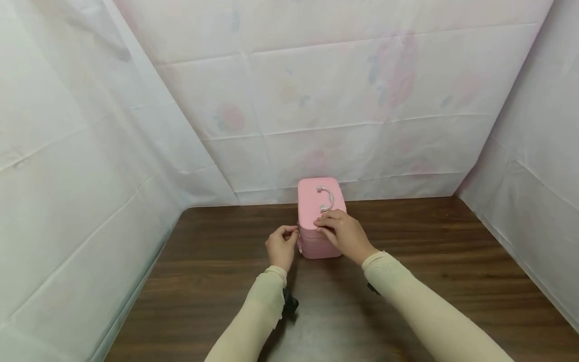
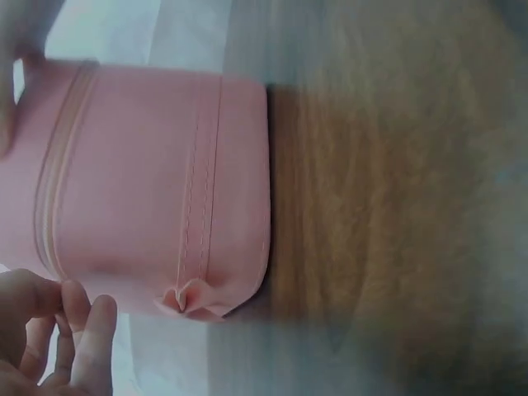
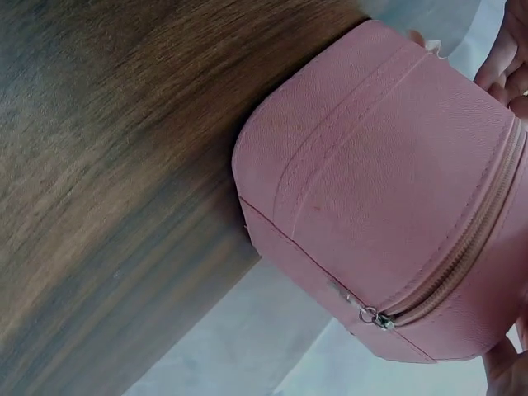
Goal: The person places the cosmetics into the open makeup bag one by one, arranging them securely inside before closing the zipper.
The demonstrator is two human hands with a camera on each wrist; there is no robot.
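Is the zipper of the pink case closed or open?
Closed, as far as visible: on the pink case the zipper teeth meet, and the lid lies flat under the right hand.

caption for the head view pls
Right hand rests on a pink zippered case on a wooden table; left hand at its zipper.

Head view: from above and behind both hands, facing forward and down, far enough to take in the whole table [image 1: 429, 261].
Left wrist view: close, just behind the fingers [image 2: 78, 330], facing the pink case [image 2: 148, 181] side.
Right wrist view: close, facing the case's zipper [image 3: 462, 256] side.
Shared: case and table.
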